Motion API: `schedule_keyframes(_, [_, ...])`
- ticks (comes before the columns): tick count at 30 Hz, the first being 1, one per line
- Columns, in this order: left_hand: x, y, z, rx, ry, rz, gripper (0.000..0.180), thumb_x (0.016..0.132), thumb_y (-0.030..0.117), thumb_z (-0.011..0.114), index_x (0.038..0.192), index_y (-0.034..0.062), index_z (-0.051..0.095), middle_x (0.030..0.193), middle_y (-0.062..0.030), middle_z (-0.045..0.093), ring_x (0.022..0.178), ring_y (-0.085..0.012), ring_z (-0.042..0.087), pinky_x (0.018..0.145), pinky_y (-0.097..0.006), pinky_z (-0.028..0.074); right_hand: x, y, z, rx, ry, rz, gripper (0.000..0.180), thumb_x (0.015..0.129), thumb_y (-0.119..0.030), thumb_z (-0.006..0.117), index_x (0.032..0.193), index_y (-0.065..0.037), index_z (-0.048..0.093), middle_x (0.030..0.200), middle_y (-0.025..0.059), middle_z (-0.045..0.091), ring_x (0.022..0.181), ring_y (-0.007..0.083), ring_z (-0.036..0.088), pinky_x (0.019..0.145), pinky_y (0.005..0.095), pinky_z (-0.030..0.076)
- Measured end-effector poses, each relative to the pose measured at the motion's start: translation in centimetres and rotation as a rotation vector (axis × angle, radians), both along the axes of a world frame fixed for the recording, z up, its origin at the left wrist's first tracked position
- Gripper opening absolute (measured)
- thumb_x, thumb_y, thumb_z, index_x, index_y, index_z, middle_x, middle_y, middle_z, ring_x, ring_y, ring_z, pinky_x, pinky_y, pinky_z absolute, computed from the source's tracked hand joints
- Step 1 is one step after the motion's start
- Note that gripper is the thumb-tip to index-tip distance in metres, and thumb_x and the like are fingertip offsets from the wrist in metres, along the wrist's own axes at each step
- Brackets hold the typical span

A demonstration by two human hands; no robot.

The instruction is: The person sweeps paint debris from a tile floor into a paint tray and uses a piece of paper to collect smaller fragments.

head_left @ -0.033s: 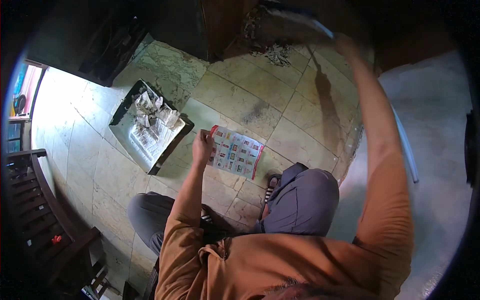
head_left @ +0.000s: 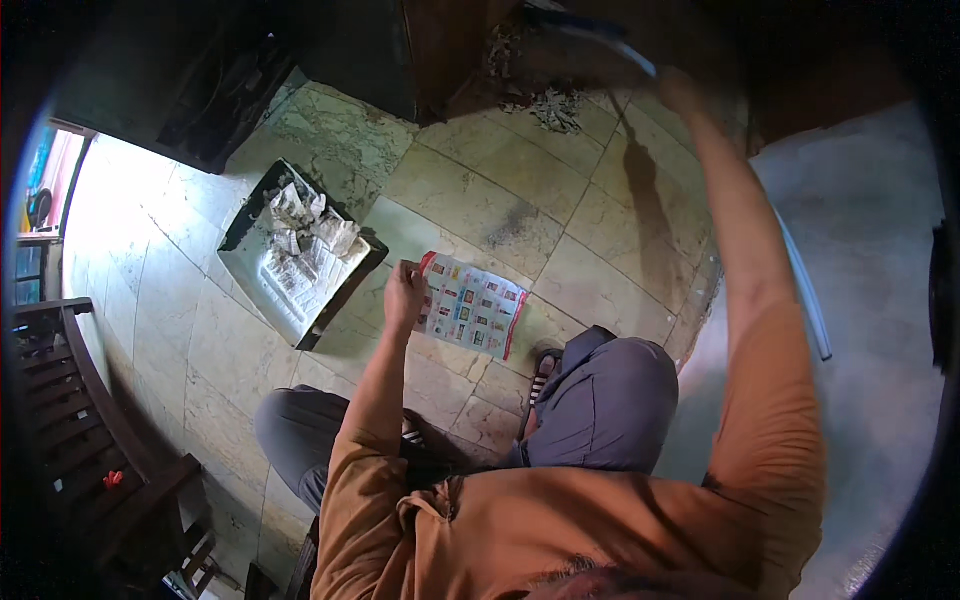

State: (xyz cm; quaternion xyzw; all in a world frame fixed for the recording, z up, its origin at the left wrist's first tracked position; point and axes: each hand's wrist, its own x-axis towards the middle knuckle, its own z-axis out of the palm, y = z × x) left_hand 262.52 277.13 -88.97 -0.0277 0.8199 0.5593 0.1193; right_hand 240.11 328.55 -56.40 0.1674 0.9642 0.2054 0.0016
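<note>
My left hand (head_left: 405, 292) is closed on the upper left corner of a printed leaflet (head_left: 470, 308), a sheet with red edges and rows of small pictures. Low over the tiles, the sheet hangs between my knees and the dustpan. Stretched far forward at the upper right, my right hand (head_left: 682, 90) grips a long-handled broom (head_left: 812, 305) with a pale blue-white handle. Its dark head lies in shadow and is hard to make out. Shredded grey-white debris (head_left: 555, 108) lies just below it. Left of the leaflet stands a white dustpan (head_left: 285, 322) holding crumpled paper (head_left: 300, 215) and dirt.
A dark wooden bench (head_left: 110, 400) stands at the left edge. Dark furniture (head_left: 350, 60) fills the top, with more at the upper right. A pale surface (head_left: 850, 230) lies along the right. A dark smudge (head_left: 510, 225) marks the tiles ahead of the leaflet.
My right hand and the broom have shifted slightly to the left. My left hand, the leaflet and the dustpan have stayed in place.
</note>
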Motion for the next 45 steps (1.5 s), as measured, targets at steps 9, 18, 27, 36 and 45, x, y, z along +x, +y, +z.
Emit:
schedule_keyframes(9, [1.3,-4.1,-3.4,-0.021,-0.059,0.098,0.015,0.093,0.016,0.055,0.099,0.0026,0.058,0.087,-0.0134,0.067,0.076,-0.0224,0.064,0.071,-0.035,0.051,9.9,-9.7,2.5,-0.104,-0.177,0.094,0.035,0.095,-0.016,0.044,0.127,-0.014,0.059,0.125,0.0180,0.060,0.110,0.0375,0.060,0.095,0.0464,0.046])
schedule_keyframes(18, [1.0,-3.4,-2.2,0.054,-0.094,0.080,0.013,0.091,0.011,0.051,0.098,0.0022,0.059,0.084,-0.0138,0.066,0.076,-0.0255,0.064,0.070,-0.037,0.050,14.9,-7.9,9.3,-0.027,-0.058,0.104,0.035,0.095,-0.021,0.052,0.129,-0.013,0.057,0.114,0.0223,0.063,0.104,0.0397,0.061,0.088,0.0448,0.048])
schedule_keyframes(27, [1.4,-3.9,-3.4,-0.003,-0.010,0.062,0.014,0.091,0.012,0.053,0.099,0.0014,0.059,0.084,-0.0120,0.065,0.076,-0.0205,0.063,0.071,-0.034,0.050,14.4,-13.0,2.1,-0.021,-0.097,0.201,0.041,0.097,-0.021,0.048,0.138,-0.027,0.050,0.110,0.0191,0.066,0.096,0.0373,0.064,0.082,0.0464,0.051])
schedule_keyframes(36, [1.0,-2.8,-1.3,0.034,-0.109,0.030,0.019,0.094,0.016,0.055,0.106,0.0012,0.058,0.087,-0.0115,0.066,0.075,-0.0203,0.063,0.072,-0.035,0.051,16.3,-3.8,7.4,0.101,-0.052,0.161,0.037,0.096,-0.020,0.048,0.132,-0.025,0.056,0.109,0.0204,0.065,0.096,0.0387,0.064,0.081,0.0464,0.051])
schedule_keyframes(45, [0.8,-3.3,-0.2,0.083,-0.068,0.015,0.014,0.091,0.009,0.053,0.101,0.0007,0.059,0.083,-0.0111,0.064,0.073,-0.0176,0.061,0.069,-0.033,0.049,12.0,-9.1,1.9,-0.087,0.219,0.205,0.037,0.096,-0.031,0.048,0.131,-0.023,0.057,0.113,0.0185,0.065,0.102,0.0381,0.062,0.086,0.0474,0.049])
